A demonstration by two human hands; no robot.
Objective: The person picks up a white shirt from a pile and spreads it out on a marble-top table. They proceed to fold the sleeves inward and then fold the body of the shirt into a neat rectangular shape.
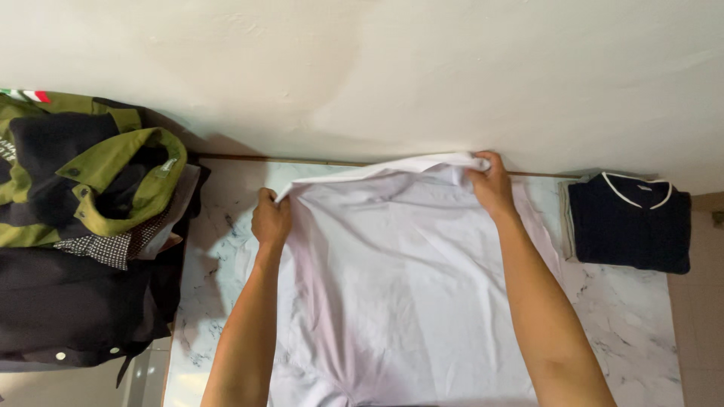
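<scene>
Fingers of both hands, left hand (270,218) and right hand (490,181), pinch the white shirt (400,279) on the marble table (626,332), its far edge at 12 o'clock by the cream wall (377,68).

A small pale label (169,166) sits inside the green jacket's collar (128,154) — nothing else.

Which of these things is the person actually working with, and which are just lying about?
In hand:
- white shirt, spread on the marble tabletop
- left hand gripping its upper edge
- right hand gripping its upper edge

Lying about:
- folded dark navy shirt with white-trimmed neck, at the right
- heap of unfolded clothes, at the left, with an olive-green jacket on top
</scene>
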